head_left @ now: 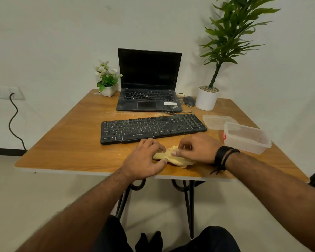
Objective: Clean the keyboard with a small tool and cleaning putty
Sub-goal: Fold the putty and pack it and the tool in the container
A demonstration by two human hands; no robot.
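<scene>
Both hands work the putty (173, 158) on the table (71, 142), at 6 o'clock from the keyboard (153, 128) and just short of its near edge. Left hand (144, 159) lies at the 9 o'clock end of the lump, fingers curled over and thumb under, gripping it against the wood. Right hand (196, 148) takes the 3 o'clock end, thumb and fingertips pinching the top of the mass; wristbands (224, 157) sit on that wrist. Judged step: gathering and kneading the putty before it goes on the keys. To do it well, fold the ragged edges inward, press until the lump is smooth, and lift stray crumbs near it, so nothing sheds between keys. Putty's long axis runs roughly 9 to 3 o'clock, dipping a little toward the near edge at the right end. Keyboard's long axis also runs 9 to 3, right end swung slightly away toward 2 o'clock. An open plastic box (247, 139) stands at 3 o'clock, its lid (216, 120) just behind. No small tool identifiable.
</scene>
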